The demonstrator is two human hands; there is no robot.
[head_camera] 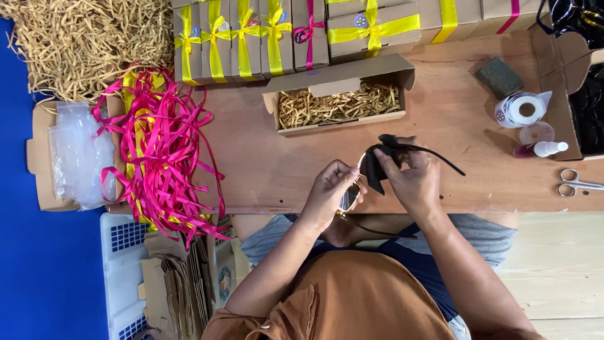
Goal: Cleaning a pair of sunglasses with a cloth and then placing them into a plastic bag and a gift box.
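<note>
far left you've got a heap of tan shredded paper straw, and below it a flat cardboard tray w/ a stack of clear plastic bags. next to that, a tangle of hot-pink and yellow ribbon strips spills over the edge of the brown wooden table. under the table edge sits a white plastic crate w/ folded brown cardboard flats beside it.

along the back, a row of closed kraft gift boxes tied w/ yellow and pink ribbon bows. in front of them, an open kraft box w/ paper shreds inside, lid flap up, just beyond your hands.

your left hand is curled, fingers pinched narrow on the rim of a pair of sunglasses w/ a thin gold frame, lens tilted down toward your lap. your right hand is closed on a black soft cloth pouch, thumb and fingertips gripping its top; the pouch's black drawstring trails off to the right. pouch touches the glasses at the frame; can't tell how far the glasses are inside.

right of you: a dark green sponge block, a roll of round stickers, a small clear spray bottle lying down, silver scissors near the table edge.
</note>
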